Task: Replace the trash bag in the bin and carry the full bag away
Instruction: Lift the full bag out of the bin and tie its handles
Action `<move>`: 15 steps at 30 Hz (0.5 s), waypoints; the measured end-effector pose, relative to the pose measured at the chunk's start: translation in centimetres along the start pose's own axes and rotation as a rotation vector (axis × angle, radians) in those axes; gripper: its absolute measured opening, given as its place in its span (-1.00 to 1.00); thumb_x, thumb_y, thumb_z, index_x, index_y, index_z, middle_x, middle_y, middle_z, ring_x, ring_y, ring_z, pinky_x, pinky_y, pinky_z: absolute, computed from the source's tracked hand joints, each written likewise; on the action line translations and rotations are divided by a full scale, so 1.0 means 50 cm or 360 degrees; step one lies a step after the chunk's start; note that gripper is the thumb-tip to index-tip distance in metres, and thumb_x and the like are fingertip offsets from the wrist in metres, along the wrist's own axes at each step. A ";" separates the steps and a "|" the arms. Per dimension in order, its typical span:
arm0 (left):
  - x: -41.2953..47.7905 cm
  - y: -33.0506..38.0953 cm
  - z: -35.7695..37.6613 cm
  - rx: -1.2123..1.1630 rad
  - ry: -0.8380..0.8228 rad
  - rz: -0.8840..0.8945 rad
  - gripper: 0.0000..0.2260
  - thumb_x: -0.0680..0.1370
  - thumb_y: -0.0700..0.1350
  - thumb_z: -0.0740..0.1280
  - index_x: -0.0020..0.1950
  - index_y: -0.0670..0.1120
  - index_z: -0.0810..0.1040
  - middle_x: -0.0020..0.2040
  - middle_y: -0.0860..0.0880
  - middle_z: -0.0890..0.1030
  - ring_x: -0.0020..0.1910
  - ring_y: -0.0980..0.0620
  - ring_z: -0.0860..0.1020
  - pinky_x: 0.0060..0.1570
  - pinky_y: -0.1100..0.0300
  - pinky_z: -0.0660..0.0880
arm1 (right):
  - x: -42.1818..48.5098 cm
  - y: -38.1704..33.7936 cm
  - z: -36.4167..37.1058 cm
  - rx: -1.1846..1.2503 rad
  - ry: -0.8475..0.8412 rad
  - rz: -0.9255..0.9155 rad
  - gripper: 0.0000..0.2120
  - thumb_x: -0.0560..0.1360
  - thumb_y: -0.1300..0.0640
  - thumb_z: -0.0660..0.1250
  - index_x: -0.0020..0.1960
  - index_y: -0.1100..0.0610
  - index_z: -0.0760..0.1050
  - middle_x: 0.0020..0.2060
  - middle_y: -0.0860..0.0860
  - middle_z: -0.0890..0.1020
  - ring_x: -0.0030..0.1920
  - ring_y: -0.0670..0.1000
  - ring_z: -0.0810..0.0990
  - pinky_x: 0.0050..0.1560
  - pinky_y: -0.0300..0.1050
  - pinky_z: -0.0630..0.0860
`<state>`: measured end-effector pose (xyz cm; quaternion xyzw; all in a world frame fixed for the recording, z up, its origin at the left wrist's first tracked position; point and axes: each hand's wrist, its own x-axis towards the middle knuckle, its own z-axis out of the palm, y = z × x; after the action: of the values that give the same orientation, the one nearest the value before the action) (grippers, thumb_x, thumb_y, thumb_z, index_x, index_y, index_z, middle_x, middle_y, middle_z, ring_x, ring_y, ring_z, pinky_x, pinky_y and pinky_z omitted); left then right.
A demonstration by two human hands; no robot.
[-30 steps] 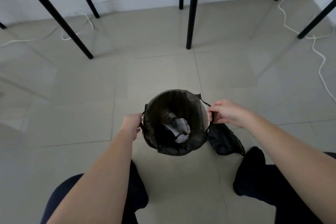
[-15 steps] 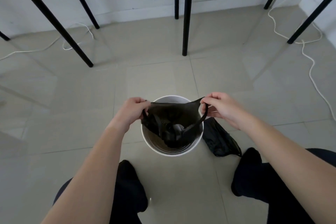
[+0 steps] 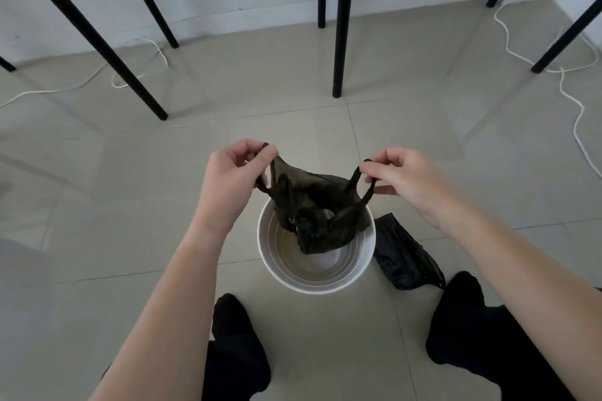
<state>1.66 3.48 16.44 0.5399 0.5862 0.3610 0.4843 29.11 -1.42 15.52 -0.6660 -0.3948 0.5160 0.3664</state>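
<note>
Head view: the full bag (image 3: 321, 215) is a thin black plastic sack hanging between both hands. Its gathered body is partly raised out of the white bin (image 3: 314, 288), with its lower end inside the mouth and bare bin wall showing around it. The left hand (image 3: 234, 172), at 10 o'clock from the bin, has thumb and fingers curled round one loop handle. The right hand (image 3: 400, 179), at 2 o'clock, pinches the other handle between thumb and forefinger. The bag looks limp and crumpled, and it hangs without stretching the straps much, so it is probably light. The film is likely slick and easy to tear, and the narrow straps would cut in or stretch if jerked. The handles are the right place to hold it, and bringing both together in one hand would close the mouth. Something pale shows inside, so tipping the bag could spill it. A straight lift should keep the film off the rim. A folded spare bag (image 3: 404, 257), also black, lies on the tiled floor (image 3: 130, 238) at 3 o'clock, just beside the bin; I cannot tell whether they touch. Feet (image 3: 234, 325) in dark socks stand at 7 and 4 o'clock. Black table legs (image 3: 340, 26) stand at 12 o'clock, with white cables (image 3: 576, 114) trailing at 10 and 2.
</note>
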 end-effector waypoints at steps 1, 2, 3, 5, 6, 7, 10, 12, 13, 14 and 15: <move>0.003 0.004 0.003 -0.0113 0.0031 -0.0027 -0.84 0.61 -0.06 0.49 0.02 -0.16 0.71 -0.29 -0.11 0.55 -0.34 -0.02 0.56 -0.01 -0.20 0.67 | 0.007 -0.003 -0.001 0.0010 0.0013 -0.0027 -0.82 0.52 0.10 0.50 -0.07 0.23 0.64 -0.05 0.05 0.74 0.02 0.03 0.72 0.26 0.13 0.62; 0.006 0.005 0.005 -0.0180 0.0057 -0.0042 -0.84 0.61 -0.08 0.49 0.04 -0.19 0.70 -0.29 -0.07 0.56 -0.36 0.00 0.56 -0.01 -0.25 0.67 | 0.014 -0.006 -0.001 0.0034 0.0004 -0.0060 -0.84 0.51 0.10 0.51 -0.14 0.19 0.64 0.01 0.01 0.75 0.10 0.01 0.71 0.31 0.11 0.58; 0.010 0.006 0.007 -0.0196 0.0080 -0.0048 -0.84 0.61 -0.10 0.50 0.06 -0.20 0.70 -0.30 -0.01 0.57 -0.37 0.03 0.57 -0.02 -0.26 0.68 | 0.019 -0.008 -0.002 0.0072 -0.0033 -0.0098 -0.84 0.52 0.13 0.50 -0.20 0.16 0.63 0.05 -0.01 0.75 0.16 -0.03 0.69 0.37 0.10 0.53; 0.016 0.000 0.012 -0.0166 0.0095 -0.0053 -0.84 0.60 -0.09 0.52 0.04 -0.19 0.70 -0.31 0.01 0.61 -0.36 0.01 0.61 0.03 -0.24 0.69 | 0.025 -0.012 -0.004 0.0170 -0.0116 -0.0168 -0.80 0.55 0.18 0.46 -0.25 0.14 0.60 0.06 0.02 0.76 0.24 -0.06 0.67 0.45 0.08 0.45; 0.020 -0.001 0.013 -0.0170 0.0108 -0.0044 -0.83 0.59 -0.06 0.53 0.01 -0.17 0.70 -0.30 -0.03 0.64 -0.32 -0.04 0.64 0.07 -0.22 0.69 | 0.026 -0.015 -0.006 0.0224 -0.0155 -0.0195 -0.80 0.56 0.19 0.45 -0.24 0.14 0.60 0.04 0.04 0.77 0.25 -0.03 0.67 0.46 0.08 0.43; 0.024 -0.003 0.014 -0.0181 0.0129 -0.0022 -0.81 0.58 -0.04 0.54 -0.03 -0.17 0.70 -0.25 -0.08 0.67 -0.26 -0.07 0.67 0.11 -0.19 0.68 | 0.027 -0.017 -0.008 0.0276 -0.0194 -0.0210 -0.82 0.58 0.20 0.42 -0.20 0.16 0.62 0.03 0.07 0.77 0.25 0.00 0.67 0.46 0.09 0.43; 0.033 -0.010 0.016 -0.0197 0.0185 0.0057 -0.71 0.56 -0.01 0.56 -0.12 -0.25 0.68 0.06 -0.03 0.75 0.13 0.04 0.71 0.18 0.07 0.60 | 0.025 -0.020 -0.005 0.0382 -0.0269 -0.0231 -0.83 0.62 0.27 0.32 0.09 0.20 0.70 0.06 0.18 0.75 0.24 0.12 0.67 0.45 0.11 0.44; 0.036 -0.007 0.019 -0.0325 0.0162 0.0031 -0.65 0.59 -0.05 0.53 -0.02 -0.37 0.64 0.12 -0.03 0.76 0.20 0.06 0.70 0.20 0.17 0.55 | 0.023 -0.018 0.000 0.0348 -0.0299 -0.0248 -0.71 0.64 0.33 0.25 0.26 0.16 0.65 0.03 0.24 0.73 0.19 0.17 0.69 0.44 0.10 0.47; 0.037 -0.006 0.020 -0.0398 0.0114 0.0018 -0.67 0.61 -0.07 0.50 0.05 -0.37 0.64 0.09 -0.07 0.77 0.16 0.01 0.71 0.20 0.11 0.57 | 0.022 -0.017 0.003 0.0285 -0.0312 -0.0265 -0.65 0.64 0.35 0.22 0.32 0.11 0.61 -0.01 0.26 0.73 0.15 0.19 0.69 0.42 0.10 0.48; 0.038 -0.006 0.020 -0.0459 0.0041 0.0014 -0.73 0.63 -0.09 0.47 0.12 -0.32 0.65 0.05 -0.10 0.77 0.11 -0.05 0.73 0.20 0.03 0.59 | 0.023 -0.015 0.005 0.0216 -0.0325 -0.0282 -0.60 0.65 0.36 0.20 0.36 0.05 0.58 -0.04 0.27 0.72 0.11 0.20 0.70 0.40 0.09 0.50; 0.037 -0.005 0.020 -0.0512 -0.0056 0.0012 -0.78 0.66 -0.12 0.44 0.20 -0.24 0.66 0.00 -0.12 0.76 0.06 -0.12 0.73 0.21 -0.03 0.61 | 0.024 -0.013 0.007 0.0157 -0.0330 -0.0293 -0.56 0.66 0.36 0.18 0.40 0.00 0.55 -0.08 0.27 0.71 0.07 0.20 0.70 0.37 0.10 0.52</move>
<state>2.63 5.15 15.62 0.4638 0.5102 0.4426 0.5733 28.87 -0.01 15.58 -0.5513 -0.4641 0.5651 0.4016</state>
